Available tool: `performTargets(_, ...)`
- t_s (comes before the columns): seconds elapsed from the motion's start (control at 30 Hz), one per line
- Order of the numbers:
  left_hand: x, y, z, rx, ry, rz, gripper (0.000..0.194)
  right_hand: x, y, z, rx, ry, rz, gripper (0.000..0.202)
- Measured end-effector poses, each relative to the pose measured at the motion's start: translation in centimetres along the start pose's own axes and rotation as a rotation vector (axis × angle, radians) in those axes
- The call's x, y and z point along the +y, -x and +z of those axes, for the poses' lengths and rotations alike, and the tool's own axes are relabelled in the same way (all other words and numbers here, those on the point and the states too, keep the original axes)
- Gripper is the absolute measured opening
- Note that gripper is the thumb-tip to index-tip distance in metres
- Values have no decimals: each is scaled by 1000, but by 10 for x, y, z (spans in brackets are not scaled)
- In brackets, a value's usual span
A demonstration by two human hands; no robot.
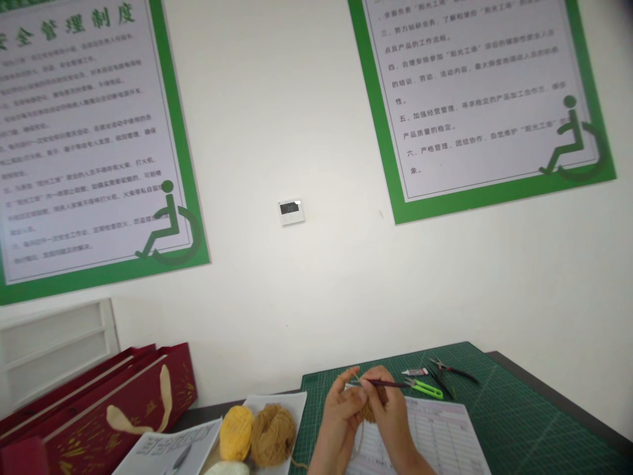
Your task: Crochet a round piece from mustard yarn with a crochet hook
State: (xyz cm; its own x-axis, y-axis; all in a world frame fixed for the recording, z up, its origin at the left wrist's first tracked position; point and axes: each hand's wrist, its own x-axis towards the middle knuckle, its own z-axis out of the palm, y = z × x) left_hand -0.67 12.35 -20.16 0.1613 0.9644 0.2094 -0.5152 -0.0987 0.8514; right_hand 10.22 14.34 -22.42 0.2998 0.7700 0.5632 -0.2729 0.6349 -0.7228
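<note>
Close together above the green cutting mat (524, 412), both my hands are at the lower middle of the head view. My left hand (340, 412) is closed on a small brown crocheted piece (368, 413), with a strand of yarn near its raised index finger. In my right hand (393, 417) a dark red crochet hook (393, 383) is pinched, its handle pointing right. The hook's tip meets the work between the fingers, where the stitches are hidden. A strand hangs below the hands over a printed sheet (448, 432).
Left of the hands lie a brown yarn ball (273, 435) and a yellow yarn ball (236, 433). Green thread snips (426, 388), a small tube (414, 372) and pliers (462, 374) lie beyond the right hand. Red paper bags (143, 409) stand far left, near a pen (182, 458).
</note>
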Motion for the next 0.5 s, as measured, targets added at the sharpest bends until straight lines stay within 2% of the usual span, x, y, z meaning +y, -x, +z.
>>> performTargets(0.17, 18, -2, 22, -14, -32, 96, 28, -26, -10, 15, 55, -89, -6, 18)
performTargets(0.3, 50, -13, 48, 21, -96, 244, 24, -60, -33, 34, 32, -173, -11, 22)
performTargets(0.4, 85, -15, 74, 6, -130, 335, 25, -94, -56, 44, 18, -183, -115, 20)
performTargets(0.5, 113, -12, 101, -6, -120, 384, 26, -121, -75, 49, 11, -152, -296, 15)
